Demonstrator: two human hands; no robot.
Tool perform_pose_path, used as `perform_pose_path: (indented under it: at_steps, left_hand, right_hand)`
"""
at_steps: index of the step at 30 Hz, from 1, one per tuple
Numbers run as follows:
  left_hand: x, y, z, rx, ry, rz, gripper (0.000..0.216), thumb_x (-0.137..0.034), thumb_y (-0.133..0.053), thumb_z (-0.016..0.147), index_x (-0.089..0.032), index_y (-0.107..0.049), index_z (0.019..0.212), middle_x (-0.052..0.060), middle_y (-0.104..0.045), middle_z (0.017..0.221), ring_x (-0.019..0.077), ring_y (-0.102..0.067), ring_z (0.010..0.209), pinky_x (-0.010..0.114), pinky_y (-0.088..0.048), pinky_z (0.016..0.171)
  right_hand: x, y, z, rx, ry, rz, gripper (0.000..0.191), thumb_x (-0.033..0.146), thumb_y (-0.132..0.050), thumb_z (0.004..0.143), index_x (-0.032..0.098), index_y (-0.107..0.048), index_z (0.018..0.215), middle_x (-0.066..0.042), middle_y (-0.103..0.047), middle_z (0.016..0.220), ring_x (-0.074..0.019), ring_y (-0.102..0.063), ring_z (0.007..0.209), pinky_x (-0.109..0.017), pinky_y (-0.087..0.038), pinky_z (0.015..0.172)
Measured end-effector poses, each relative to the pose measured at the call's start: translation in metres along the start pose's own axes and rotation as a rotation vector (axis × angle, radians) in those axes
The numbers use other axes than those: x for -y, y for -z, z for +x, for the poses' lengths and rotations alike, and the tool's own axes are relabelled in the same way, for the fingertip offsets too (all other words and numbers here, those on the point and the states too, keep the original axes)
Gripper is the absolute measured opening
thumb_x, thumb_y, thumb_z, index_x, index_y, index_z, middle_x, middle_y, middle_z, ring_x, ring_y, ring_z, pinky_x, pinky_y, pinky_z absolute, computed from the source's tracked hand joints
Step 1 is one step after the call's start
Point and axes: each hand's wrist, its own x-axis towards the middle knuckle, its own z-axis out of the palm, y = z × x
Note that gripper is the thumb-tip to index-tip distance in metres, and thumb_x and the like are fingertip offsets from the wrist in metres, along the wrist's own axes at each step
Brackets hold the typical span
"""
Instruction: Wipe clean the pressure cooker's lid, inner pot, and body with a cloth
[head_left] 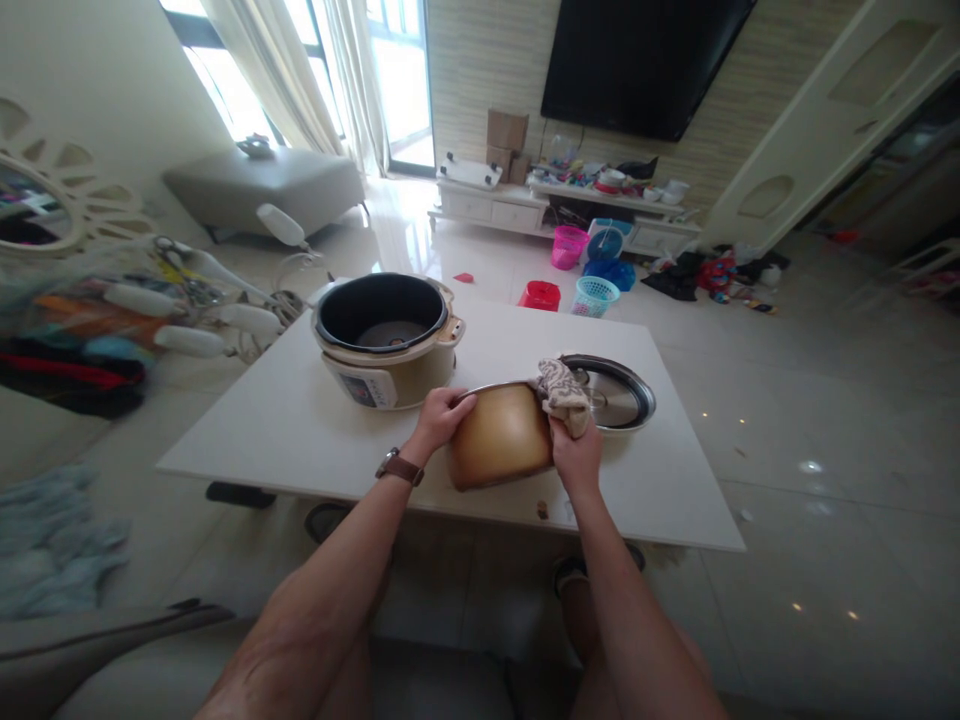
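Note:
A gold-brown inner pot (501,437) is tilted over the front of the white table, its outer wall facing me. My left hand (441,418) grips the pot's rim on the left, thumb on the outside. On the right side, my right hand (576,452) is closed around a patterned cloth (564,392), which lies over the pot's rim. Behind and to the left stands the cooker body (386,375), lidless, with its dark cavity showing. A round metal lid (611,395) with a black seal lies inner side up, just past my right hand. The pot's inside is hidden from me.
The white table (255,430) carries these things, with a small brown bit (541,510) near its front edge. Beyond it are a red bin (538,295), a light-blue basket (596,295) and a pink basket (568,246). A white lamp with several arms (247,318) stands at the left.

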Motion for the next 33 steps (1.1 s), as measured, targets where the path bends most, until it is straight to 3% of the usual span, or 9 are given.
perform_pose_path:
  at_steps: [7,10,13,16,20,27,33]
  left_hand:
    - [-0.01,-0.008,0.002,-0.044,0.092,-0.015,0.062,-0.065,-0.057,0.091,-0.021,-0.031,0.055,-0.003,-0.025,0.059,0.0098,-0.024,0.058,0.03,-0.016,0.058]
    - [-0.01,-0.008,0.003,-0.036,0.1,-0.023,0.063,-0.065,-0.058,0.091,-0.021,-0.03,0.054,-0.003,-0.025,0.058,0.0096,-0.023,0.057,0.03,-0.016,0.057]
    - [-0.008,-0.007,0.004,-0.034,0.082,-0.039,0.06,-0.062,-0.056,0.089,-0.021,-0.031,0.053,-0.003,-0.025,0.057,0.0098,-0.024,0.058,0.03,-0.017,0.057]
    - [-0.006,-0.006,0.004,-0.039,0.068,-0.052,0.056,-0.06,-0.054,0.086,-0.022,-0.031,0.052,-0.003,-0.024,0.057,0.0103,-0.025,0.058,0.029,-0.019,0.057]
    - [-0.003,-0.006,0.002,-0.06,0.106,-0.057,0.062,-0.065,-0.057,0.087,-0.022,-0.028,0.052,-0.004,-0.023,0.056,0.0089,-0.022,0.056,0.03,-0.016,0.056]
    - [0.017,-0.011,-0.003,-0.113,0.145,-0.143,0.067,-0.074,-0.056,0.086,-0.023,-0.027,0.053,-0.005,-0.022,0.056,0.0088,-0.02,0.056,0.03,-0.015,0.055]
    - [0.01,-0.006,-0.001,-0.055,0.06,-0.04,0.057,-0.064,-0.052,0.091,-0.022,-0.033,0.057,-0.004,-0.028,0.059,0.0106,-0.027,0.059,0.029,-0.019,0.058]
  right_hand:
    - [-0.001,0.001,-0.002,0.026,0.066,-0.052,0.042,0.045,-0.073,0.088,0.02,-0.077,0.122,-0.014,-0.082,0.119,-0.0342,-0.077,0.111,-0.049,-0.059,0.099]
    - [0.009,0.006,-0.006,0.137,0.3,-0.118,0.05,0.044,-0.07,0.091,0.024,-0.072,0.136,-0.013,-0.076,0.138,-0.0351,-0.07,0.13,-0.05,-0.054,0.11]
    - [0.024,0.011,-0.013,0.342,0.584,-0.242,0.056,0.041,-0.065,0.091,0.028,-0.067,0.145,-0.01,-0.066,0.153,-0.0354,-0.057,0.148,-0.05,-0.047,0.117]
    - [0.033,0.013,-0.018,0.455,0.708,-0.313,0.059,0.036,-0.06,0.09,0.03,-0.064,0.149,-0.007,-0.064,0.156,-0.0339,-0.052,0.153,-0.049,-0.045,0.116]
    - [0.028,0.011,-0.014,0.346,0.596,-0.24,0.056,0.038,-0.061,0.094,0.027,-0.064,0.149,-0.01,-0.064,0.156,-0.0331,-0.056,0.15,-0.049,-0.046,0.118]
    - [-0.003,0.0,0.0,0.032,0.074,-0.031,0.044,0.046,-0.074,0.088,0.019,-0.077,0.123,-0.015,-0.081,0.123,-0.0352,-0.076,0.115,-0.051,-0.058,0.103]
    - [-0.009,0.0,0.001,0.008,0.008,0.015,0.039,0.044,-0.076,0.085,0.019,-0.079,0.115,-0.014,-0.083,0.114,-0.034,-0.077,0.107,-0.05,-0.059,0.1]
